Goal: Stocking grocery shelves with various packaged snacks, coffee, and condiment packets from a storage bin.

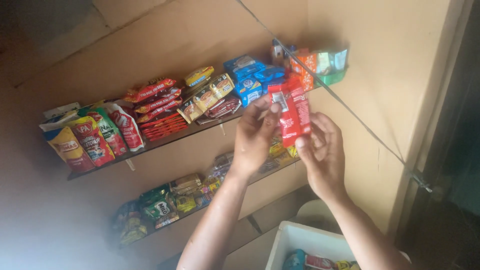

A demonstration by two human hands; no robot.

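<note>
Item 1, nearest: white box (292,240) at bottom edge, open top, a few coloured packets inside; sits under the forearms. Item 2: left hand (254,137) and right hand (324,152), both raised, both closed in a pinch on a strip of red sachets (292,112); left thumb and fingers at strip's left edge, right fingers at its lower right. Strip held upright in the air, in front of upper shelf (165,137), touching neither shelf nor box. Risk, as judged: grip is fingertip only, so a slack pinch could drop strip into or beside box; pulling hands apart could tear it at a seam. Item 3: upper shelf stock, crowded w/ blue packets (250,80), yellow-brown packets (207,95), red pouches (107,132) leaning at front edge; a nudge from strip or knuckles could tip them off. Item 4: lower shelf (200,202), green and mixed packs. Item 5: thin cord (350,107) running diag. past right hand; may snag strip.
</note>
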